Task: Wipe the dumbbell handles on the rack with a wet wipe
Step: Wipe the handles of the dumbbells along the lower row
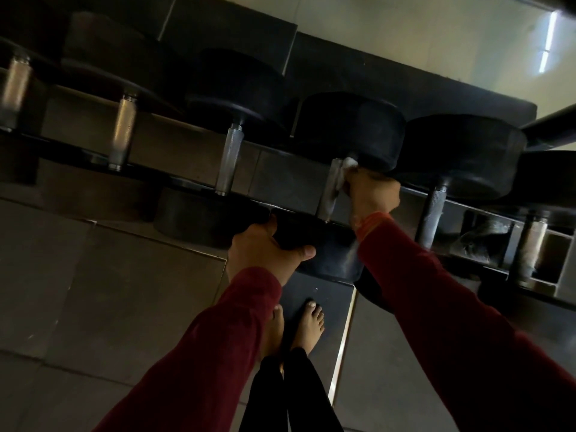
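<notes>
Several other dumbbells [232, 126] crowding both sides of wiped handle [331, 188]

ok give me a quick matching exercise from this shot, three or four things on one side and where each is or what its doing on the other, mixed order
Things:
1. right hand
2. left hand
3. wet wipe
4. bare feet

Places or states:
A. grips the near black end of the dumbbell
B. stand on the floor below the rack
C. bunched against the metal handle
D. holds the wipe to the handle

Pairs: 1-D, 2-A, 3-C, 4-B
</notes>
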Motion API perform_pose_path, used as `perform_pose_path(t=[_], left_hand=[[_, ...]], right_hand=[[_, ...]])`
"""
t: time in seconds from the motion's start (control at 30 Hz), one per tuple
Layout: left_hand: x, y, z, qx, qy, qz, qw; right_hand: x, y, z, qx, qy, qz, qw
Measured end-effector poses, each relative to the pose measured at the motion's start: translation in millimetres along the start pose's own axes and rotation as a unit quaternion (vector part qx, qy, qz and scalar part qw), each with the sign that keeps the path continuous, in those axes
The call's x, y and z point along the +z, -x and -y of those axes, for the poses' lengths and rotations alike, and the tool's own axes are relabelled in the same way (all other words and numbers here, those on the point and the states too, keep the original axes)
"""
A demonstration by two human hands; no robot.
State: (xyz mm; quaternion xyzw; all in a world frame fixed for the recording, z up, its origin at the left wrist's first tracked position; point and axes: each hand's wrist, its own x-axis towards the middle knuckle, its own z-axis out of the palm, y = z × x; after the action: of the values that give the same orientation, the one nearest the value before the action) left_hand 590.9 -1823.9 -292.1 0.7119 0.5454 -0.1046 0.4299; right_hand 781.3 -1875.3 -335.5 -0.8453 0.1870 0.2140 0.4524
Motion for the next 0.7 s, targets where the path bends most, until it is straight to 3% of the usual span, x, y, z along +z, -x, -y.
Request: perform_pose_path(t=[0.07,0.2,0.3,0.6,0.7], left_hand=[[1,0,0,-0.001,0.002,0.0,1.0],[2,-1,1,-0.004,0.01,-0.004,1.0],[2,-1,1,-0.01,0.004,-0.002,1.0],[1,1,-1,-0.009,-0.003,0.002,1.0],[0,1,-1,-0.004,-0.008,0.001,1.0]], right_hand=[[2,6,-2,-0.044,0.014,-0.008,0.999],[11,19,2,-0.217,0.065,-0.014,0.974],[20,22,1,-0.274,0.123,-0.014,0.954],[13,17,1,-0.168,0.073,-0.057,0.981],[9,16,1,-0.148,0.059,-0.032,0.987]])
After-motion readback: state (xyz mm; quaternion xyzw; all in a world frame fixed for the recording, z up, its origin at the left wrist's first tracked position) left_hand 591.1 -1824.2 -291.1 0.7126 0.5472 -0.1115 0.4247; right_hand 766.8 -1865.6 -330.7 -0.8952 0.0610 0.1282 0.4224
